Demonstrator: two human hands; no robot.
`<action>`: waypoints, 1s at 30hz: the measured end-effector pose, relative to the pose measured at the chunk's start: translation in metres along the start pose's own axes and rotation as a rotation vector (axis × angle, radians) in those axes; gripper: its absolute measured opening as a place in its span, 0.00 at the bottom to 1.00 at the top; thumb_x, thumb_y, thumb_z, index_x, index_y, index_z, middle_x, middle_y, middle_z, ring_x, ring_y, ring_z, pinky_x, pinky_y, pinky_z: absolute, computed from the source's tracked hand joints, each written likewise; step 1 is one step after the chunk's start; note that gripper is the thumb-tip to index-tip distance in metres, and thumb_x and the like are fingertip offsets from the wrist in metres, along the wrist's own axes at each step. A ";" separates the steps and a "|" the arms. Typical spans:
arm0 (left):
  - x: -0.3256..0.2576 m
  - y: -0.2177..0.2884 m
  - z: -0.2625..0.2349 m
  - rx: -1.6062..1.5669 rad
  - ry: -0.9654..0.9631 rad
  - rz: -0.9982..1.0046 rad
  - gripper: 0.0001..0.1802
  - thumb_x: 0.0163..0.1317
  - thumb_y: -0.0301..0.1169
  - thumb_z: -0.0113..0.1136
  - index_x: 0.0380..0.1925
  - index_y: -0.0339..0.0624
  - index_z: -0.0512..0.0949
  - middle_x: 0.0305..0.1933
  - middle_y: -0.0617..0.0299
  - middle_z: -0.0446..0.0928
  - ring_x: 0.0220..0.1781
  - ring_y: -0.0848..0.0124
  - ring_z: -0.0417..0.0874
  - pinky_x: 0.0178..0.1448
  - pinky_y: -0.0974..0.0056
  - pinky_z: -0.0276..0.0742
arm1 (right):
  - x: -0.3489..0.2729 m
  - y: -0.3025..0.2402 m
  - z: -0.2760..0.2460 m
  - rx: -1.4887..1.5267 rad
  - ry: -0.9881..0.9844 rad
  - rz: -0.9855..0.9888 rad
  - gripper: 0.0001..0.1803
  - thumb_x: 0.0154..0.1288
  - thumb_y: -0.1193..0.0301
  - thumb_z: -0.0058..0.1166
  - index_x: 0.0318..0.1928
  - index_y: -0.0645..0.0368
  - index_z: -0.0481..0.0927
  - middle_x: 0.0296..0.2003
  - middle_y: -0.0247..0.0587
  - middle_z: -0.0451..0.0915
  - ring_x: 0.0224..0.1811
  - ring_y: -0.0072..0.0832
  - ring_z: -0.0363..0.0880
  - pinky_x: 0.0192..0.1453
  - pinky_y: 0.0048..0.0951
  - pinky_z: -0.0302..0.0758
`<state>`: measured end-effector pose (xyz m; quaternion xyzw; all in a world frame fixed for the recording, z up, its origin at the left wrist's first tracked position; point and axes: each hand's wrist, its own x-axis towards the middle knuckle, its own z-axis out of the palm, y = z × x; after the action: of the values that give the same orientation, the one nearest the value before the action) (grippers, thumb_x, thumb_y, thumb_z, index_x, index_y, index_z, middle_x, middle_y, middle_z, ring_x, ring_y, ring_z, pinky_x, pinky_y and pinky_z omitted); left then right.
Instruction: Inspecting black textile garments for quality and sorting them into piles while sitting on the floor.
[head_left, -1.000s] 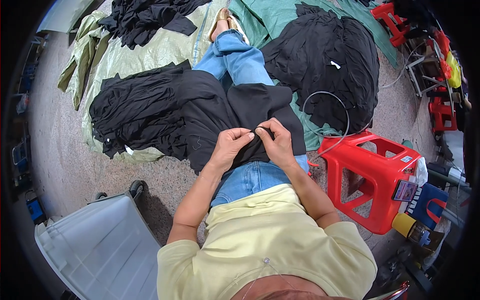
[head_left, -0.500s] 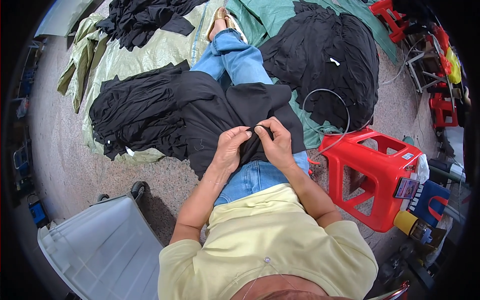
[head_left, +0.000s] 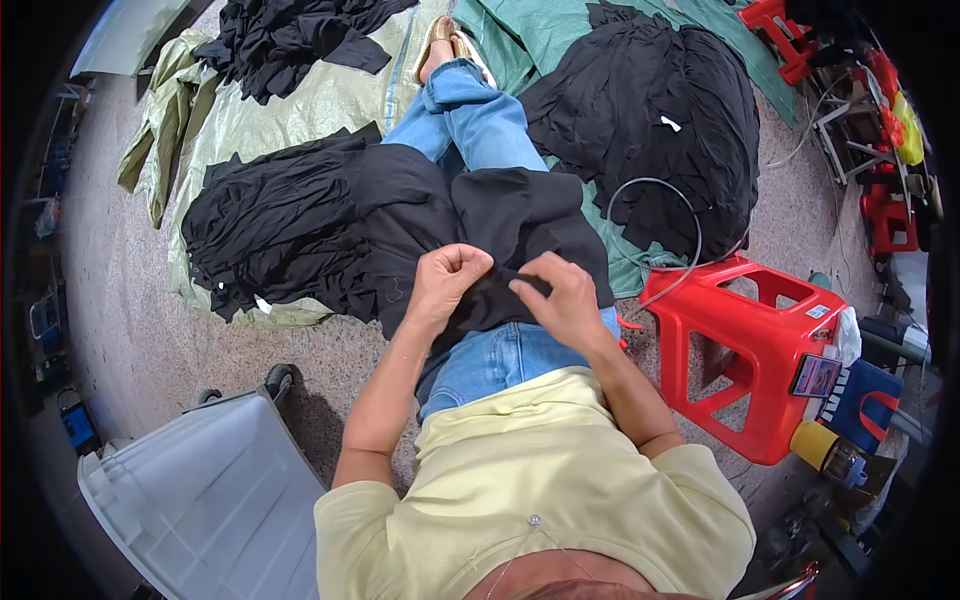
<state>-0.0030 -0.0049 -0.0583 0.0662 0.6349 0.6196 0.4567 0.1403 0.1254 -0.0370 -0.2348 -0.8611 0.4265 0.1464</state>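
My left hand (head_left: 440, 285) has drawn off leftward, fingers pressed tip to tip (if they pinch a thread, it's too fine to tell). The black cloth (head_left: 535, 215) stays draped across my jeans (head_left: 515, 350). My right hand (head_left: 568, 305) has loosened, thumb and forefinger parted above it. The joint pinch has broken, so that spot seems let go.

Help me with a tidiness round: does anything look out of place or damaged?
A pale squiggle, perhaps a loose thread, lies on the black cloth left of the left hand, showing up oddly against the black. A grey cable loops untidily by the right-hand black heap and the red stool. I see no spill or damage.
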 end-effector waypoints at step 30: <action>0.012 -0.015 0.020 -0.046 -0.116 0.083 0.06 0.64 0.26 0.66 0.29 0.35 0.84 0.26 0.75 0.76 0.28 0.87 0.69 0.31 0.76 0.62 | -0.001 0.004 -0.001 0.134 0.123 -0.153 0.11 0.55 0.84 0.61 0.39 0.64 0.78 0.33 0.47 0.76 0.34 0.47 0.79 0.37 0.40 0.75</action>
<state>0.0111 0.0140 -0.0729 0.1178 0.5898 0.6474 0.4682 0.1425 0.1281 -0.0394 -0.1838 -0.8354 0.4556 0.2465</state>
